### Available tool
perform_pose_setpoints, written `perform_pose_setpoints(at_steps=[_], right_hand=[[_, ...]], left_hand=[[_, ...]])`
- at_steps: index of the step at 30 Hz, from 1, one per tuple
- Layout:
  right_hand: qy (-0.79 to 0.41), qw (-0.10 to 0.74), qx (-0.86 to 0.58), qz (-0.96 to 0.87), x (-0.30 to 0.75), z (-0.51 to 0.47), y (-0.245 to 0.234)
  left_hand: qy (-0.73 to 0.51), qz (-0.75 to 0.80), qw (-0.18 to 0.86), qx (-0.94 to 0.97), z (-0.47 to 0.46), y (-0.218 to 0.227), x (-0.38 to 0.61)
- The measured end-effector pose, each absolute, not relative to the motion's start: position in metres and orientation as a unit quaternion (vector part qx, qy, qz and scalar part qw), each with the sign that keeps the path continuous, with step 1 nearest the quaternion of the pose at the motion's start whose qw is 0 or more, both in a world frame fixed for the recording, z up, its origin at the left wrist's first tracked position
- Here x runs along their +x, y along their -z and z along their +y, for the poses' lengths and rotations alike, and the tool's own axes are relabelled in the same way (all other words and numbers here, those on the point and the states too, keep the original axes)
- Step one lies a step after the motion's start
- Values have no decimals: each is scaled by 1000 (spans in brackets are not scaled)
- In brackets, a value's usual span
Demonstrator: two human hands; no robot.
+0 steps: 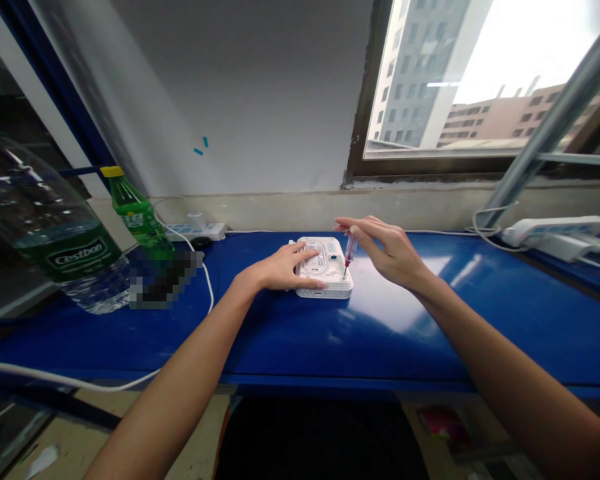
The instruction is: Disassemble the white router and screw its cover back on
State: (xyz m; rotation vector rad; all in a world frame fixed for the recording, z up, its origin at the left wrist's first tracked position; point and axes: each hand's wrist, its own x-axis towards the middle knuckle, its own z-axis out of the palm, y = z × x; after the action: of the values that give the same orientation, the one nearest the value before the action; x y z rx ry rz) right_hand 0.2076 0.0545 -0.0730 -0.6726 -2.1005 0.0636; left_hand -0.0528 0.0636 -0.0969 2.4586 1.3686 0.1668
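Note:
A flat white plastic device housing [336, 291] with rounded corners lies on the blue tabletop [290, 340]. My left hand [283, 268] grips it from the left, its fingers across the top and the thumb along the front edge. In my right hand [391, 252] is a small screwdriver [351, 251] with a clear and red handle, held nearly upright. Its tip meets the front right corner of the housing; whether a screw sits there is too small to tell. A small dark blue part shows on the housing's upper right area.
At the left stand a large water bottle [83, 257] and a green drink bottle [139, 217], beside a blurred-out dark object [167, 283]. Power strips lie at the back left [215, 231] and right [555, 230]. A white cable [207, 277] crosses the left side.

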Motion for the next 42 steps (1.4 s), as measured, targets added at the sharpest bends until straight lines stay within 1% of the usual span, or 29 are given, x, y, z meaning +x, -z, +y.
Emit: perform_pose_setpoints(at_steps=[4,7,10,14,18,21,23,26,29,32,35,42], right_hand=[[-68,449,-267,-850,203,54,75],[-45,472,-300,-828,202,54,76],[-10,488,-297,-821,204,55,75],[14,475,-284,-833,207,56,74],[-58,445,-253,-857,203,56,77],[-97,461,-261,-842,200,55,77],[-86,474,-274,-832,200,54,76],[-35,483,-278,-830,201,54,74],[-9,477,-274,-835,202,54,74],[-60,456,-247,-853,202,55,74],[-108,454,-236,-852,202,55,74],[-39,478,-262,-837,204,57,74]], left_hand=[[-55,479,161,861,65,98,-53],[-58,478,163,861,65,98,-54],[-59,478,167,860,65,98,-55],[-58,478,168,860,64,98,-55],[-58,479,166,860,64,98,-53],[-57,477,166,861,64,97,-53],[-58,475,166,862,64,97,-53],[-56,479,170,859,64,97,-53],[-55,480,171,859,63,96,-52],[-55,477,168,861,62,95,-52],[-55,479,167,860,62,96,-52],[-57,482,168,858,65,98,-53]])
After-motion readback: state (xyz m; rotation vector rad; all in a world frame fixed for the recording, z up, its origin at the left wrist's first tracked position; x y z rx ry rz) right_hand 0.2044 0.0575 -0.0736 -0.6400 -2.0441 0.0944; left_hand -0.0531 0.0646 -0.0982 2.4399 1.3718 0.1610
